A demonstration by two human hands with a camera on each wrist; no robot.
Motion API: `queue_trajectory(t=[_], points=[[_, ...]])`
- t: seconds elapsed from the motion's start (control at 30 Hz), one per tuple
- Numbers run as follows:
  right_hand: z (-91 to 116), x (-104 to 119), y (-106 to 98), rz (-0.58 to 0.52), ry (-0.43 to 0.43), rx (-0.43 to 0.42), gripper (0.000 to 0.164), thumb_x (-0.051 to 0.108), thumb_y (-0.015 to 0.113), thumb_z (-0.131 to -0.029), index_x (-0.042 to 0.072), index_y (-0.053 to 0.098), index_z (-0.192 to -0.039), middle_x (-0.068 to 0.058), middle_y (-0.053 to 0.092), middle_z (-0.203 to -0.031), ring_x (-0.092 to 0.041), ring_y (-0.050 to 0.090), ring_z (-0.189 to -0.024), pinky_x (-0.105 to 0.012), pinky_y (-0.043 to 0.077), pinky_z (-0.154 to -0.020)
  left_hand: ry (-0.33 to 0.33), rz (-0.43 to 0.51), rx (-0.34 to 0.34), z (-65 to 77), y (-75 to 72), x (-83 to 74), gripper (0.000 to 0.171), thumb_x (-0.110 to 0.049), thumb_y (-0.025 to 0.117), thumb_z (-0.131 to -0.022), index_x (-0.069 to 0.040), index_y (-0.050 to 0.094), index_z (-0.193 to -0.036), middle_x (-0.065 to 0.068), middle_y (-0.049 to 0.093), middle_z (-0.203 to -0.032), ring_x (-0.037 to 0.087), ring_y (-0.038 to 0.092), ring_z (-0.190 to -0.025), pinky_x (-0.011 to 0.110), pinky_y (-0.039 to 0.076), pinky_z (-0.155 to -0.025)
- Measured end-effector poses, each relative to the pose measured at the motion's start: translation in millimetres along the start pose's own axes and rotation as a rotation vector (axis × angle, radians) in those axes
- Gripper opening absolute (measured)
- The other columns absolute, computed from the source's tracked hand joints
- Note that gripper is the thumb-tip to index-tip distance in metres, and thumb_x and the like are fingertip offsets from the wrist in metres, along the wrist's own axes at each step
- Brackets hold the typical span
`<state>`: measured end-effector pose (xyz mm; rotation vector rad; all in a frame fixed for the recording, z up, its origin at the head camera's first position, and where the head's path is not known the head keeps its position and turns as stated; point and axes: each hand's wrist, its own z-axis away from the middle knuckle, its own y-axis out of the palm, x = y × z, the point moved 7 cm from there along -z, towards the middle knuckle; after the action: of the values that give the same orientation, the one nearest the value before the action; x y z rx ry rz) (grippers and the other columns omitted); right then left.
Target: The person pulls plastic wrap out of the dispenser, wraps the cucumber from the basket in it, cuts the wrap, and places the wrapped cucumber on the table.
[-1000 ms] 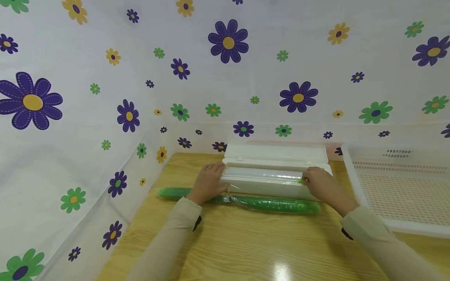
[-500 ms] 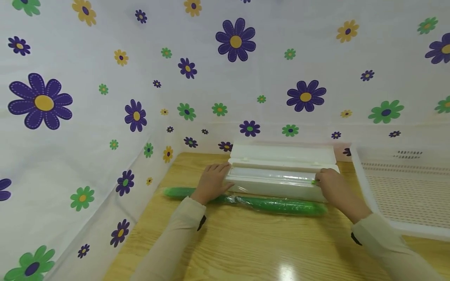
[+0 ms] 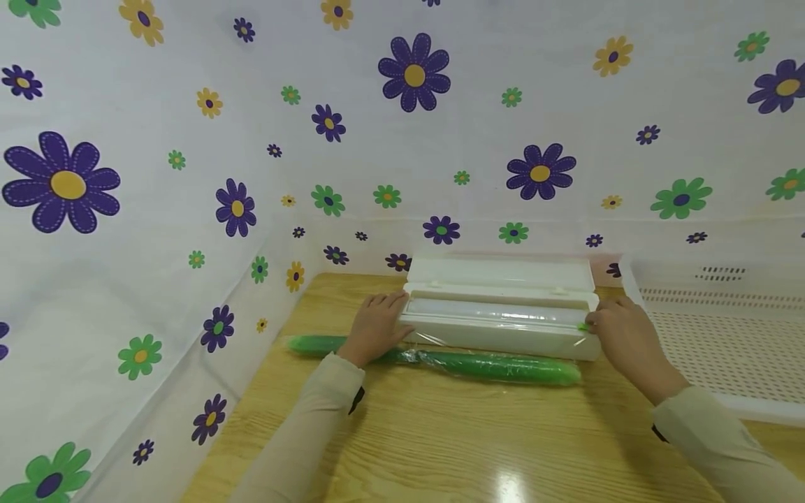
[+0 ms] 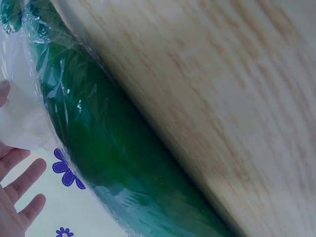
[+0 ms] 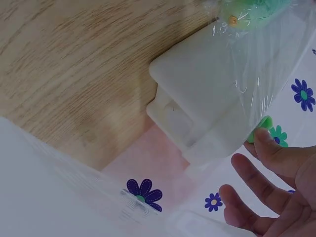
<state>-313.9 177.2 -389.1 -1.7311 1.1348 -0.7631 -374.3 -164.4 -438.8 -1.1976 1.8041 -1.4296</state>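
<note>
A white cling film dispenser (image 3: 503, 334) lies on the table with its lid raised and a film roll (image 3: 465, 307) inside. My left hand (image 3: 376, 327) holds its left end, thumb in front, fingers toward the back. In the left wrist view the other fingers (image 4: 22, 185) stand spread. At the dispenser's right end my right hand (image 3: 629, 342) pinches a green slide cutter (image 5: 260, 129) between thumb and index finger; its other fingers are loosely bent. Clear film runs over the front edge onto a long green cucumber (image 3: 509, 368) lying before the dispenser, partly hidden by my left hand.
A white perforated basket (image 3: 717, 335) stands to the right, close to my right hand. Behind the dispenser and along the left side hangs a flower-printed white sheet (image 3: 264, 105). Wooden tabletop (image 3: 440, 433) extends in front of the cucumber.
My right hand has slid the green cutter rightward along the dispenser to its right end. The left hand keeps its hold, and the cucumber lies as before.
</note>
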Motion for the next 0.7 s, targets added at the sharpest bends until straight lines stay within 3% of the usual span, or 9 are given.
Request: queue_trajectory(t=[0.13,0.27,0.5,0.7], points=[[1,-4,1,-0.065,-0.002,0.023,0.006,-0.001,0.070,-0.076,0.000,0.073,-0.081,-0.016,0.065,-0.080,-0.031,0.062,-0.071,-0.041,0.053,-0.061,-0.001,-0.009,0.000,-0.5,-0.2,-0.5,0.063,-0.045,0.061,-0.088,-0.006,0.048,-0.135,0.008,0.053,-0.136,0.029,0.054,-0.118,0.045,0.039,-0.104],[4,-11,5,-0.155,0.025,0.101,0.007,-0.004,0.064,-0.080,-0.006,0.069,-0.084,-0.020,0.064,-0.087,-0.034,0.065,-0.077,-0.040,0.055,-0.066,0.010,-0.017,-0.006,-1.4,-0.3,-0.8,0.063,-0.046,0.061,-0.087,-0.006,0.048,-0.134,0.008,0.054,-0.135,0.029,0.055,-0.116,0.045,0.040,-0.103],[2,-13,4,-0.119,0.003,0.148,0.006,-0.008,0.063,-0.080,-0.011,0.068,-0.082,-0.021,0.063,-0.089,-0.036,0.065,-0.085,-0.038,0.056,-0.071,0.016,-0.070,-0.016,-4.1,-2.7,0.7,0.064,-0.048,0.062,-0.086,-0.007,0.049,-0.134,0.007,0.055,-0.134,0.026,0.055,-0.116,0.043,0.041,-0.104],[3,-20,7,-0.182,0.080,0.210,0.009,-0.010,0.062,-0.080,-0.011,0.068,-0.087,-0.028,0.064,-0.098,-0.042,0.063,-0.091,-0.044,0.055,-0.076,0.005,0.060,0.048,-1.7,1.3,1.8,0.067,-0.046,0.061,-0.088,-0.005,0.044,-0.138,0.010,0.049,-0.140,0.031,0.051,-0.122,0.046,0.039,-0.106]])
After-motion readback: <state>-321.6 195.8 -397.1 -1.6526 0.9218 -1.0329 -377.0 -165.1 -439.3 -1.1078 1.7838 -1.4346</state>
